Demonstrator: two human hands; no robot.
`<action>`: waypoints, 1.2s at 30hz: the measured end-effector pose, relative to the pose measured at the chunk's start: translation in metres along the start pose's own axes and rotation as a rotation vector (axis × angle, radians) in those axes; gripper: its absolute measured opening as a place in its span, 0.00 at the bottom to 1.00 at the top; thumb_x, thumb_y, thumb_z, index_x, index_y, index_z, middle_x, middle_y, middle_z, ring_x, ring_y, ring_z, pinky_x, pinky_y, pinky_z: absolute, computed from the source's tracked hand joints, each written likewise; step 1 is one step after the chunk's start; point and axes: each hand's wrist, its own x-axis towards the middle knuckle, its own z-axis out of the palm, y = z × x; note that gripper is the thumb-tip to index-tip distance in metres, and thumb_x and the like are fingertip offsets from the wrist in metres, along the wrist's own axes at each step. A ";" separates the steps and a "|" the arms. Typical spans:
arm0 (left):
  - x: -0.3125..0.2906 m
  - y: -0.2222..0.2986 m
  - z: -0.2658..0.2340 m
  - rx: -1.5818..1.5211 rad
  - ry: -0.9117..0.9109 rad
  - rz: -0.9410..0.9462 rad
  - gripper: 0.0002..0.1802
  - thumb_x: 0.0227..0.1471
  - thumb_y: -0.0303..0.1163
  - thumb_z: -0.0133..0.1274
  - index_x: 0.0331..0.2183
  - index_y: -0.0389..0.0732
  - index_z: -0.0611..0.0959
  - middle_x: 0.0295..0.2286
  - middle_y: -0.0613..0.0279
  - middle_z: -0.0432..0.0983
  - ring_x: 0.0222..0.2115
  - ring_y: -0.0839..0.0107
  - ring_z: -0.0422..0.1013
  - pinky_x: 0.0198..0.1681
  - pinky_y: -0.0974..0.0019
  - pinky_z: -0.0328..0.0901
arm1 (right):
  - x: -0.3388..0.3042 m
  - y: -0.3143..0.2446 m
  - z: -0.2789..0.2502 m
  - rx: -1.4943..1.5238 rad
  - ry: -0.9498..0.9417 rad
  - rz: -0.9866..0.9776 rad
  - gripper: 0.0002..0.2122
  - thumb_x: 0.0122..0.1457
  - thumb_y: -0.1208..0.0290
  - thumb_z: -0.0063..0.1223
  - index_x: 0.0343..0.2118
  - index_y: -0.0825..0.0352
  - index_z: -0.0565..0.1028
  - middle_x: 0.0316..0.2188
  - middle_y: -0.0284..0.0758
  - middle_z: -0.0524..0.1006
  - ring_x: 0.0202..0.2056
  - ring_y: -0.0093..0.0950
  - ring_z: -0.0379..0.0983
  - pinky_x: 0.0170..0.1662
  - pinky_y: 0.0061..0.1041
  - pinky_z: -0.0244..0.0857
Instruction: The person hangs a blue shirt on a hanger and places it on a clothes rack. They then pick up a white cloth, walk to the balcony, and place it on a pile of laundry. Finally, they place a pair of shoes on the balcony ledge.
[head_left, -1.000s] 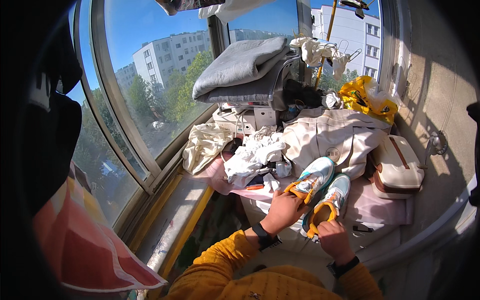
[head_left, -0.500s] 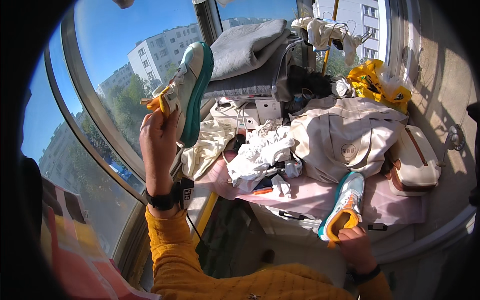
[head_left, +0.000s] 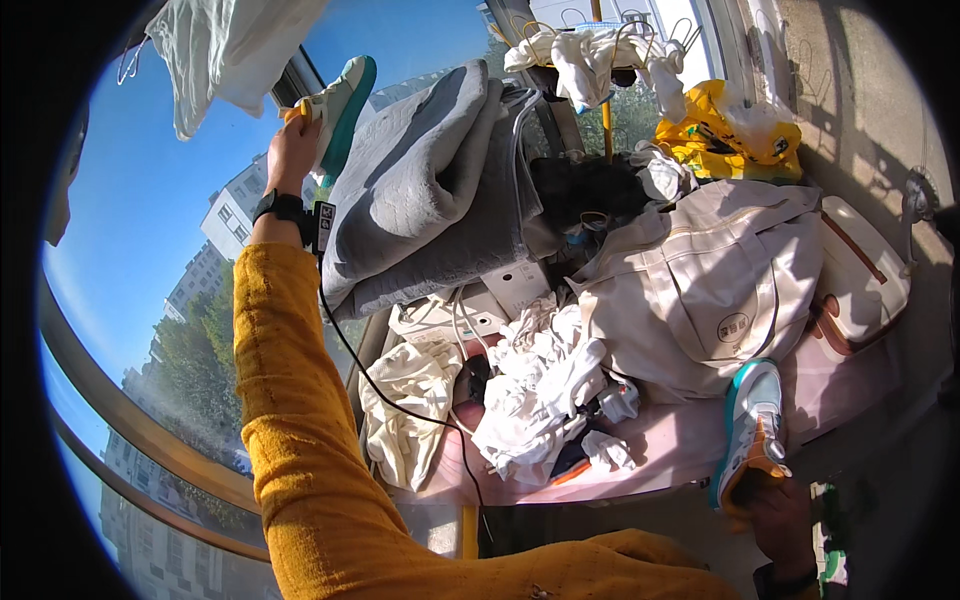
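By the left hand (head_left: 291, 150), a first shoe (head_left: 350, 112) is gripped at its orange collar and held up before the window (head_left: 130, 270), toe upward, just beside the grey folded quilt (head_left: 410, 175); its upper is seen to be pale grey-white and its thick sole teal. By the right hand (head_left: 780, 525), blurred and in shadow, a second shoe (head_left: 757, 405) is held at the heel, the exact placing of the fingers being hidden. It is seen toe-up across the front edge of the pink-covered worktop (head_left: 670, 455), with a white upper, orange trim and lining and a teal sole edge; whether the worktop is touched by it cannot be told. On the left wrist a black band (head_left: 278, 206) is worn, and small white markings are borne by the dark device (head_left: 323, 228) attached there. A round, dark printed emblem is carried by the beige bag (head_left: 655, 300), beside which a cream case (head_left: 868, 270) with a brown strap is set. Dark print is borne by the yellow plastic bag (head_left: 690, 145) behind. Crumpled white cloths (head_left: 530, 400) are heaped in the middle.
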 end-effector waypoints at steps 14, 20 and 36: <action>-0.011 0.015 -0.021 0.092 -0.633 -0.004 0.24 0.53 0.44 0.59 0.51 0.47 0.78 0.32 0.63 0.78 0.31 0.71 0.77 0.34 0.66 0.73 | 0.001 0.000 0.000 0.024 0.008 0.028 0.10 0.44 0.75 0.54 0.32 0.64 0.80 0.37 0.33 0.80 0.35 0.37 0.74 0.37 0.35 0.69; -0.013 0.018 -0.018 -0.166 -0.651 -0.158 0.17 0.56 0.41 0.57 0.43 0.41 0.78 0.30 0.63 0.77 0.27 0.76 0.78 0.29 0.71 0.74 | 0.005 -0.003 0.002 -0.016 -0.011 0.019 0.09 0.46 0.74 0.53 0.32 0.62 0.80 0.36 0.32 0.80 0.39 0.35 0.76 0.43 0.33 0.71; 0.007 -0.068 0.016 -0.284 -0.521 -0.276 0.15 0.59 0.37 0.55 0.44 0.39 0.76 0.32 0.59 0.81 0.31 0.73 0.79 0.33 0.70 0.76 | 0.012 -0.022 0.005 -0.061 -0.018 0.145 0.07 0.48 0.73 0.53 0.30 0.63 0.80 0.37 0.33 0.80 0.44 0.33 0.75 0.50 0.34 0.68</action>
